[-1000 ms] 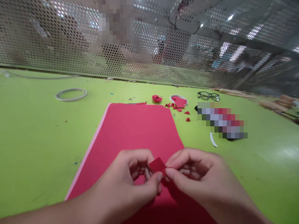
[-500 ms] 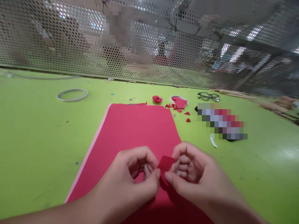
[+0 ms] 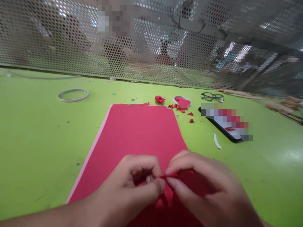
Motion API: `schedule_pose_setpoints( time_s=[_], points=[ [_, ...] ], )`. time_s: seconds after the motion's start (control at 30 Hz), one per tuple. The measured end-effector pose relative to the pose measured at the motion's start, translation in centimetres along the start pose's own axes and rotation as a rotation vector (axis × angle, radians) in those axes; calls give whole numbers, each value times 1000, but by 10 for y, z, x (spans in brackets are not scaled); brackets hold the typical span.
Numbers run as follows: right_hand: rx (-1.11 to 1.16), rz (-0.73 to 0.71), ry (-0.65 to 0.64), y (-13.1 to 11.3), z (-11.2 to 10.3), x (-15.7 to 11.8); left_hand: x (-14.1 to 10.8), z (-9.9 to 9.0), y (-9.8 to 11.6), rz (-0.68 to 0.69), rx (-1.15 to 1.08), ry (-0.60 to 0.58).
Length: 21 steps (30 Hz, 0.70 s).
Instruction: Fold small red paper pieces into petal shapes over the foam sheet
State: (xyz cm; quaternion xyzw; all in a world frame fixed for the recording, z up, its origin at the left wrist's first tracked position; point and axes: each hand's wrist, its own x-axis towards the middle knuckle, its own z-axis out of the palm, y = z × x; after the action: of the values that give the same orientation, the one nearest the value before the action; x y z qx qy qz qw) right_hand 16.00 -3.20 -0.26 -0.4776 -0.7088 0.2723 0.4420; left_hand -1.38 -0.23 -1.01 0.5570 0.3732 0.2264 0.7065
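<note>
Between my two hands is a small folded piece of red paper [image 3: 170, 175], seen nearly edge-on. My left hand [image 3: 139, 183] pinches its left end between thumb and forefinger. On the right side, my right hand [image 3: 201, 183] grips the same piece with thumb and fingers, and the fingertips of both hands almost touch. Beneath them lies a large red sheet [image 3: 139, 132] with a pale left edge. Past its far edge sit a round pleated red paper piece [image 3: 160, 99] and several small red paper scraps [image 3: 182, 110].
A white ring [image 3: 73, 95] lies at the back left of the green table [image 3: 42, 142]. Glasses [image 3: 212, 97], a partly blurred phone-like object [image 3: 224, 126] and a white strip [image 3: 217, 141] lie to the right. A perforated metal screen [image 3: 82, 47] stands behind, with wooden sticks [image 3: 239, 94] beside it.
The small red piece has turned from showing its flat face to nearly edge-on. My right hand has rolled over it, its fingers closer to my left fingertips.
</note>
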Motion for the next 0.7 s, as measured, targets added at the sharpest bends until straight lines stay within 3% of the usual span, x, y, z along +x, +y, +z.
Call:
schedule_pose_setpoints(
  time_s=[0.07, 0.2, 0.47, 0.7],
  points=[
    [-78, -91, 36, -1, -1, 1, 1, 0, 1, 19, 10, -4],
    [-108, -124, 56, -2, -1, -1, 1, 0, 1, 23, 13, 1],
    [-271, -297, -29, 4, -8, -12, -1, 2, 6, -5, -62, -18],
    [-268, -253, -74, 1, -10, -5, -1, 3, 4, -18, 172, 19]
  ],
)
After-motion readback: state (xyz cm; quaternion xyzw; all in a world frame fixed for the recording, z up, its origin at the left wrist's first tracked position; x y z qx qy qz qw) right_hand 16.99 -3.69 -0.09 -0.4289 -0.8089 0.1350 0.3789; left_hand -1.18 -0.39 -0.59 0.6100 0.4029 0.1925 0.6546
